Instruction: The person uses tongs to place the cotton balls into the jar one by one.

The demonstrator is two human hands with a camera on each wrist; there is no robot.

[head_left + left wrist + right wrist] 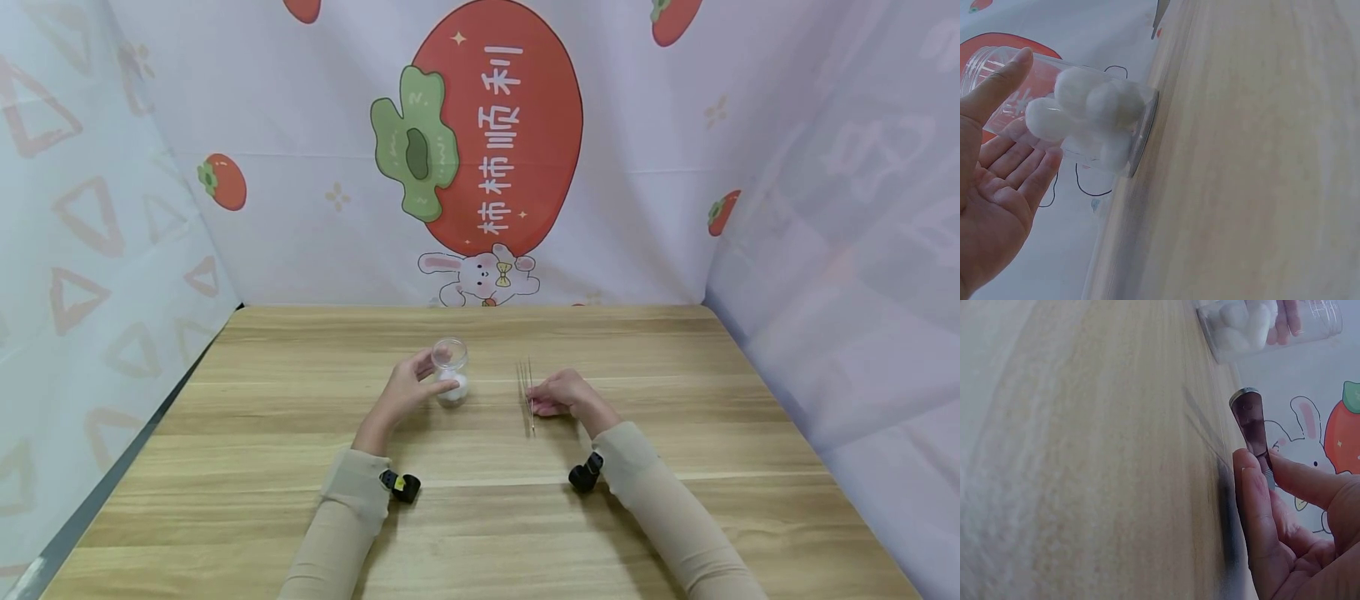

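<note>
My left hand [411, 385] holds a clear plastic jar [451, 354] standing upright on the table, thumb on one side and fingers on the other. Its mouth shows no lid. Several white cotton balls [1075, 94] fill its lower part. To the right of the jar, my right hand [558, 395] pinches a pair of thin metal tweezers [532, 417] between thumb and fingers. Their slender arms point toward the back of the table and spread slightly apart. In the right wrist view, the wide joined end of the tweezers [1249, 422] sticks out past my fingertips.
The wooden table [480, 533] runs back to a white cloth backdrop [300, 100] printed with persimmons and a rabbit. Pale patterned cloth hangs on both sides. A small black camera [405, 487] sits on the left wrist and another [585, 475] on the right.
</note>
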